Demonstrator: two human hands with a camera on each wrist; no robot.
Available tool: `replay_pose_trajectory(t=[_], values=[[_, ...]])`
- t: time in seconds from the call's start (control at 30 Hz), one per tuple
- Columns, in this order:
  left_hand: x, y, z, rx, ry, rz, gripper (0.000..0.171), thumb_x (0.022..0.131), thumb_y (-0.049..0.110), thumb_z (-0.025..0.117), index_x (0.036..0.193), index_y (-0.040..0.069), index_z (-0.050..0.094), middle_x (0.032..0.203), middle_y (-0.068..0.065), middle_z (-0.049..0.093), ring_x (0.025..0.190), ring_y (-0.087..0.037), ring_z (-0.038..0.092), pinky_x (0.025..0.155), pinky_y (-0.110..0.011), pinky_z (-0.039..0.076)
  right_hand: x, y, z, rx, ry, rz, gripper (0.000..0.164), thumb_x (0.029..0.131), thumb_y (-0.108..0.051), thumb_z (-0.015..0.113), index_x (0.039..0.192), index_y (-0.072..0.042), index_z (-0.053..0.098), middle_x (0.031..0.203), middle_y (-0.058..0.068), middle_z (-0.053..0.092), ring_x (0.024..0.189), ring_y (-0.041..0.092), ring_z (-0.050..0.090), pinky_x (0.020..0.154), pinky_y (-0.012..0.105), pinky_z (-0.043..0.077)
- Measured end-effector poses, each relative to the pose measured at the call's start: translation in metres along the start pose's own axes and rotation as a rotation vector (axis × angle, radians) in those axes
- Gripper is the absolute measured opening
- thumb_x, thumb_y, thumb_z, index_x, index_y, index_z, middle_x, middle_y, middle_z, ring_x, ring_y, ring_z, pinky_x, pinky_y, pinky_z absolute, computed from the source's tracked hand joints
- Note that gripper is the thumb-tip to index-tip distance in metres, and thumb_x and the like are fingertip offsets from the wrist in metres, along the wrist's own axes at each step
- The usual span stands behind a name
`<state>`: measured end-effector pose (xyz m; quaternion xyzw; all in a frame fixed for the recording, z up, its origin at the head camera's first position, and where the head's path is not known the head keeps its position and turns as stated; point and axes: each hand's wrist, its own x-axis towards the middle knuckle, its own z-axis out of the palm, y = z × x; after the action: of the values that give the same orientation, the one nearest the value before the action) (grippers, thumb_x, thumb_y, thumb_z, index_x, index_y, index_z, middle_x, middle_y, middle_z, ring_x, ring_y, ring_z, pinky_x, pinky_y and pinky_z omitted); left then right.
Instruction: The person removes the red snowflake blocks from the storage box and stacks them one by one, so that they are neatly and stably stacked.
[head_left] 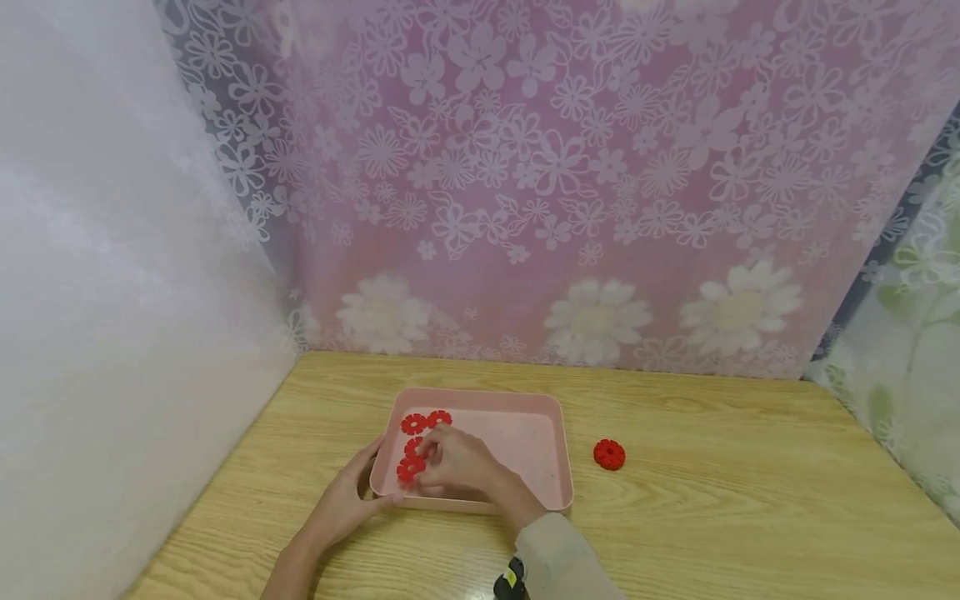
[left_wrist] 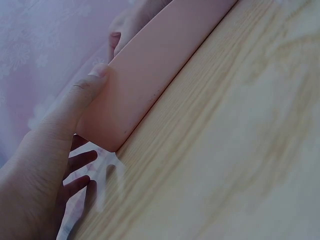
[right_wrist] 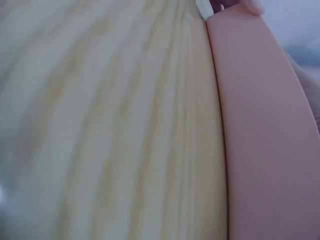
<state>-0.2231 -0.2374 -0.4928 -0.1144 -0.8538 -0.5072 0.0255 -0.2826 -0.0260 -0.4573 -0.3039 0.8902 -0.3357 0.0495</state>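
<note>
A shallow pink tray [head_left: 517,404] stands on the table, with several red flower-shaped notched discs [head_left: 413,424] lying along its left side. My left hand [head_left: 347,500] holds the tray's near left corner, its thumb on the front rim and its fingers along the left side. In the left wrist view, that thumb presses the pink wall [left_wrist: 145,75] near the top edge. Reaching over the front rim, my right hand [head_left: 461,462] has curled fingers and pinches the right edge of the nearest red disc [head_left: 408,472]. Its fingertips are small and partly blurred.
To the right of the tray, more red notched discs [head_left: 609,454] lie stacked on the wood-grain table [head_left: 712,508]. A flowered pink curtain [head_left: 517,208] hangs at the back, and a white sheet [head_left: 135,292] borders the left. A small black object [head_left: 510,581] shows beside the right sleeve.
</note>
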Motion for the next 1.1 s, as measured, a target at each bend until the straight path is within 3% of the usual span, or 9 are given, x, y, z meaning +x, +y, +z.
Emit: replay_pose_trajectory(t=[0.2, 0.83, 1.1], values=[[0.0, 0.0, 0.001, -0.013, -0.005, -0.01, 0.095, 0.067, 0.041, 0.08, 0.144, 0.019, 0.029, 0.14, -0.003, 0.036, 0.122, -0.02, 0.041, 0.099, -0.037, 0.034, -0.01, 0.0, -0.013, 0.006, 0.043, 0.013, 0.032, 0.067, -0.036, 0.077, 0.089, -0.019, 0.061, 0.081, -0.012, 0.048, 0.069, 0.006, 0.048, 0.059, 0.021, 0.044], [0.0, 0.0, 0.001, 0.062, 0.029, 0.004, 0.094, 0.066, 0.046, 0.079, 0.143, 0.02, 0.032, 0.138, -0.002, 0.039, 0.125, -0.025, 0.036, 0.101, -0.052, 0.027, -0.036, 0.022, -0.058, 0.01, 0.109, 0.021, 0.03, 0.072, -0.031, 0.075, 0.094, -0.02, 0.058, 0.087, -0.003, 0.051, 0.07, 0.011, 0.046, 0.055, 0.025, 0.042], [0.001, -0.002, 0.001, 0.029, 0.017, -0.014, 0.093, 0.067, 0.043, 0.08, 0.143, 0.021, 0.031, 0.139, -0.001, 0.037, 0.125, -0.022, 0.038, 0.101, -0.044, 0.03, -0.049, 0.033, -0.074, 0.089, 0.136, -0.032, 0.03, 0.076, -0.024, 0.075, 0.097, -0.014, 0.057, 0.088, -0.001, 0.048, 0.071, 0.017, 0.046, 0.057, 0.026, 0.043]])
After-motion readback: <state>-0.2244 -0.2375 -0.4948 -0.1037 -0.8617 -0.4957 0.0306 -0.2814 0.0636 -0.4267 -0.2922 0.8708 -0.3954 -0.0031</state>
